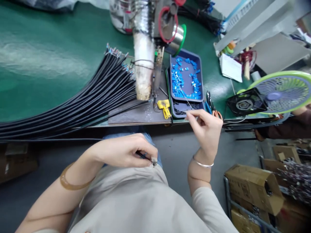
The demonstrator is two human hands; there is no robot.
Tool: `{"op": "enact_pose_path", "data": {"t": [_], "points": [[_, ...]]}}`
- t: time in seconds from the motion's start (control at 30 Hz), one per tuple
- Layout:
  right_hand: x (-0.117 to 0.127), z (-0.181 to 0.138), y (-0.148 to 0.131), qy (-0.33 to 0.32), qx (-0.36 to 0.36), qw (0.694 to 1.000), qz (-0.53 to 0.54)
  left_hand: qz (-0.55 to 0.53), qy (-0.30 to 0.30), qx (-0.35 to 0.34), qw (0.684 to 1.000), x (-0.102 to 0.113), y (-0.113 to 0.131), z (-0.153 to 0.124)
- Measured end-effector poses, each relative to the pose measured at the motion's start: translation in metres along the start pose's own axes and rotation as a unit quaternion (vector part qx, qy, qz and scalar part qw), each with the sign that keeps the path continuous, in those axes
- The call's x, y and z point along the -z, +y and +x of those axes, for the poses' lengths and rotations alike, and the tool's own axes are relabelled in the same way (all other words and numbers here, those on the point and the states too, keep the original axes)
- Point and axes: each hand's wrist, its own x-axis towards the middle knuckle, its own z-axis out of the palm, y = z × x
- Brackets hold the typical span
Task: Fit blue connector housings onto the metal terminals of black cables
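Close to my lap, my left hand (pixel 133 150) is closed around the end of a black cable (pixel 141 155). A small metal piece (pixel 154 162), too blurred to name, shows at its fingertips. My right hand (pixel 206 127) is raised at the table's edge, in front of the trays, thumb and forefinger pinching a thin solder wire (pixel 182 90). That wire slants up over a grey tray (pixel 186 95) of small blue connectors (pixel 178 81) toward a solder spool (pixel 178 38). Beneath this tray, a second tray (pixel 175 114) holds small black parts.
A bundle of black cables (pixel 80 100) with stripped ends lies across the green table (pixel 48 58). Left of the trays are a soldering stand (pixel 159 71), a white duct (pixel 143 64) and a yellow clip (pixel 164 107). Pliers (pixel 211 105) and a fan (pixel 284 92) stand right.
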Motion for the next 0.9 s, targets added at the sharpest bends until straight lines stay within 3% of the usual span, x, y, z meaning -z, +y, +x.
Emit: {"op": "enact_pose_path", "data": {"t": [0.03,0.1,0.2,0.3,0.37,0.43,0.5,0.7,0.9], "points": [[0.002,0.012,0.011,-0.004,0.004,0.998,-0.057,0.043,0.014,0.008,0.999,-0.002,0.003,0.003],[-0.001,0.039,0.033,0.009,-0.021,0.989,-0.143,0.128,0.100,0.048,0.986,-0.010,0.007,0.010],[-0.022,0.077,0.062,0.031,-0.084,0.986,-0.143,0.157,0.319,0.094,0.930,-0.027,0.003,0.021],[-0.047,0.104,0.075,0.023,-0.059,0.995,-0.074,-0.018,0.526,0.107,0.843,-0.037,-0.009,0.028],[-0.059,0.115,0.076,0.006,-0.030,0.996,-0.078,-0.170,0.593,0.100,0.781,-0.037,-0.017,0.028],[-0.065,0.120,0.075,-0.019,-0.010,0.995,-0.102,-0.283,0.603,0.087,0.741,-0.032,-0.022,0.025],[-0.065,0.121,0.074,-0.038,0.001,0.992,-0.124,-0.351,0.581,0.083,0.730,-0.026,-0.024,0.022],[-0.055,0.111,0.083,-0.004,0.013,0.986,-0.168,-0.405,0.520,0.090,0.747,-0.017,-0.021,0.019],[-0.044,0.101,0.094,0.052,-0.043,0.998,-0.020,-0.380,0.508,0.095,0.767,-0.018,-0.020,0.022]]}}
